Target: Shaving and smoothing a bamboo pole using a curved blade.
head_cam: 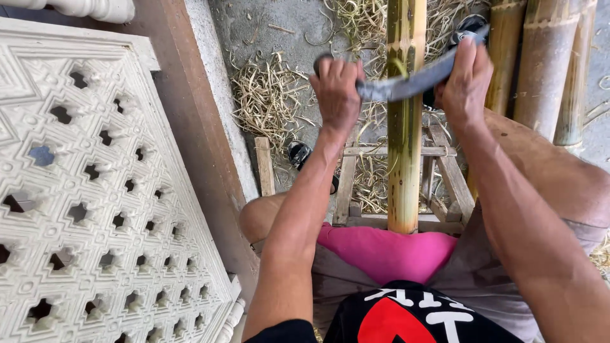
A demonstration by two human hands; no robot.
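A green-yellow bamboo pole [405, 159] runs straight away from my lap, its near end resting against a pink cloth [387, 253] on my thighs. A curved grey blade [413, 81] lies across the pole. My left hand [335, 89] grips the blade's left handle end. My right hand [466, 76] grips the blade's right end. Both fists are closed tight, one on each side of the pole. The pole passes over a small wooden frame [438, 181] standing between my knees.
A white carved lattice panel [95, 190] and a brown wall edge [197, 146] stand close on my left. Several thicker bamboo poles [546, 63] lean at the right. Pale bamboo shavings [270, 95] litter the concrete floor, with a black sandal [298, 154] beside the frame.
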